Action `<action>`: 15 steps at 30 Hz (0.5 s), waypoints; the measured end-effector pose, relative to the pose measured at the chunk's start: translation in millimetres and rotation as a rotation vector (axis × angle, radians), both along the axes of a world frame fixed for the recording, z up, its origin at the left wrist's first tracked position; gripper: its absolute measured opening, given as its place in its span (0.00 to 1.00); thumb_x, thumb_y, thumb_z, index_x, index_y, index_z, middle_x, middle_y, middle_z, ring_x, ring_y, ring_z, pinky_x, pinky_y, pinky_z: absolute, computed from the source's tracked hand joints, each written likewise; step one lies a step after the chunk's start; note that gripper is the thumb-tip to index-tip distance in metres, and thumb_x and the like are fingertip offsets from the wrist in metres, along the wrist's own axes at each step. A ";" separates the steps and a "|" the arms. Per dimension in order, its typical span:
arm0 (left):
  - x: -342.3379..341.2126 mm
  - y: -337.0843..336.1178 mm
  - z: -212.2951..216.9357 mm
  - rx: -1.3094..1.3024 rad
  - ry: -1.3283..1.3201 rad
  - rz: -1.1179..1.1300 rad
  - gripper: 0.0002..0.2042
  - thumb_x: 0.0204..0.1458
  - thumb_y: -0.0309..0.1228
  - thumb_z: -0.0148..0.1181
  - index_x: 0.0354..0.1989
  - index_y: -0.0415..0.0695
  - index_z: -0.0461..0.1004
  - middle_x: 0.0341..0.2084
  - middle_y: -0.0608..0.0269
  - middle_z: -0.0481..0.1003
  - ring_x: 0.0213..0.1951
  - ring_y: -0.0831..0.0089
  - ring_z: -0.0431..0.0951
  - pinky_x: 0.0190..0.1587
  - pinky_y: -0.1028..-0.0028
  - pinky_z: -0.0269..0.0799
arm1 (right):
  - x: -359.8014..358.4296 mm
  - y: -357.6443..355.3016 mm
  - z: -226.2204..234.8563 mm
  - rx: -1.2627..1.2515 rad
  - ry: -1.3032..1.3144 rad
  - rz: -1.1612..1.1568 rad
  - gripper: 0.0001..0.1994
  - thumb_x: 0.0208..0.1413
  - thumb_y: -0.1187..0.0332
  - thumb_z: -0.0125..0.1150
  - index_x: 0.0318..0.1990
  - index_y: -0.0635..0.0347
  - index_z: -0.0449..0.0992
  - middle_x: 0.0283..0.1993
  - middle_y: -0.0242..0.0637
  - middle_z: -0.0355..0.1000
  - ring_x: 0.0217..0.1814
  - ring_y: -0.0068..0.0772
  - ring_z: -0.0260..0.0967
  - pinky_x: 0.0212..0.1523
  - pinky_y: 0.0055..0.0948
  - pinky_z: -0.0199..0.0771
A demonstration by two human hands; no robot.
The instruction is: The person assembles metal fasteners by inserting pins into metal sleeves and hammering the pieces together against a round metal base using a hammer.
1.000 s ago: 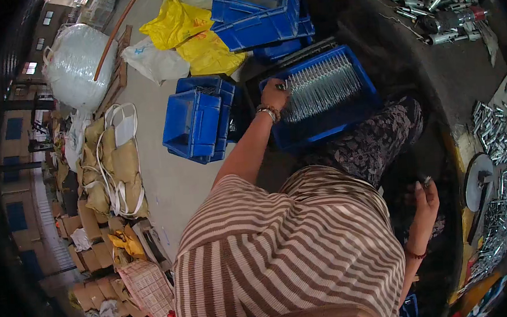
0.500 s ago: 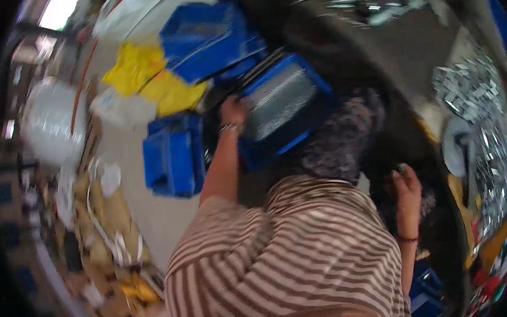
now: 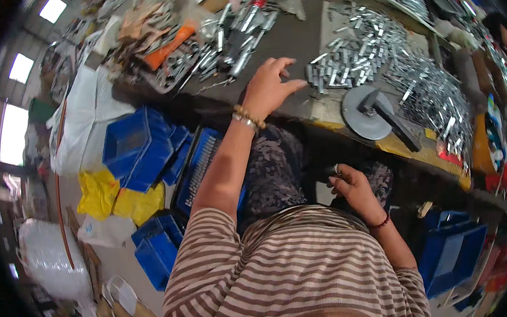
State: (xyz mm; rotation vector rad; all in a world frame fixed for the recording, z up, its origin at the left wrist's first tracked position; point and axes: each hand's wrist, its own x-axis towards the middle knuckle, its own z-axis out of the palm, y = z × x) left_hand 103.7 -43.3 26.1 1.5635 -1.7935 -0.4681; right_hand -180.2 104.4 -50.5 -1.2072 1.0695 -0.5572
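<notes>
My left hand, with a beaded bracelet at the wrist, reaches over the near edge of the workbench. Its thumb and fingers are apart, with nothing between them. Just right of the fingertips lies a pile of small shiny metal pieces. My right hand hangs low over my lap, below the bench edge. Its fingers are curled in, and I cannot make out whether something small is in them. Beside my left forearm stands a blue bin filled with small grey metal pieces.
A grey disc with a dark handle sits at the bench edge. Tools with an orange grip crowd the far left bench. Blue bins and yellow bags lie at left; another blue bin stands lower right.
My left hand has let go of the blue bin, which rests at my left, and has moved up over the bench. The view has swung right. My right hand stays low near my lap.
</notes>
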 end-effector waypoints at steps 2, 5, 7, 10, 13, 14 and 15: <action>-3.1 -27.6 -5.2 0.044 -0.057 -0.026 0.22 0.49 0.42 0.72 0.49 0.45 0.79 0.38 0.56 0.77 0.40 0.59 0.79 0.44 0.63 0.75 | -7.4 0.2 4.5 0.026 -0.045 -0.045 0.07 0.64 0.72 0.58 0.46 0.65 0.74 0.35 0.30 0.75 0.33 0.18 0.71 0.35 0.24 0.73; -5.5 -50.9 -16.0 0.115 -0.209 -0.081 0.19 0.49 0.41 0.70 0.47 0.45 0.79 0.34 0.56 0.77 0.38 0.59 0.80 0.42 0.62 0.75 | -22.8 2.0 13.0 0.042 -0.076 -0.143 0.08 0.63 0.73 0.59 0.47 0.65 0.74 0.36 0.29 0.75 0.33 0.18 0.71 0.35 0.23 0.73; -6.2 -54.5 -16.5 0.086 -0.169 -0.105 0.18 0.48 0.36 0.69 0.46 0.44 0.77 0.35 0.57 0.78 0.38 0.61 0.80 0.42 0.62 0.75 | -35.4 -0.5 34.9 0.058 -0.061 -0.184 0.10 0.62 0.74 0.60 0.49 0.65 0.75 0.37 0.28 0.75 0.33 0.17 0.70 0.34 0.22 0.73; -22.8 -47.1 -13.4 0.178 -0.081 -0.020 0.16 0.48 0.31 0.67 0.46 0.43 0.75 0.35 0.59 0.78 0.37 0.64 0.80 0.42 0.64 0.76 | -54.1 -11.7 59.1 -0.130 0.021 -0.192 0.09 0.61 0.74 0.61 0.48 0.65 0.77 0.33 0.25 0.73 0.32 0.15 0.68 0.34 0.21 0.71; -37.9 -26.4 -16.1 0.052 0.092 0.016 0.15 0.48 0.26 0.64 0.46 0.42 0.74 0.35 0.59 0.77 0.36 0.67 0.79 0.40 0.68 0.76 | -66.0 -44.0 91.8 -0.444 0.267 -0.341 0.08 0.58 0.73 0.63 0.43 0.65 0.77 0.31 0.33 0.74 0.30 0.23 0.70 0.34 0.26 0.72; -44.5 -20.9 -12.3 0.040 0.148 0.021 0.14 0.49 0.23 0.62 0.46 0.42 0.74 0.35 0.60 0.77 0.36 0.70 0.79 0.40 0.70 0.76 | -70.9 -61.4 93.9 -0.651 0.443 -0.406 0.08 0.56 0.73 0.64 0.42 0.65 0.76 0.32 0.38 0.74 0.30 0.32 0.72 0.33 0.31 0.72; -49.6 -13.2 -9.1 0.036 0.144 0.019 0.14 0.49 0.23 0.62 0.46 0.42 0.74 0.35 0.60 0.77 0.36 0.70 0.79 0.40 0.70 0.76 | -76.3 -81.1 93.5 -0.859 0.617 -0.465 0.09 0.55 0.72 0.65 0.41 0.65 0.75 0.32 0.42 0.75 0.30 0.40 0.75 0.32 0.36 0.73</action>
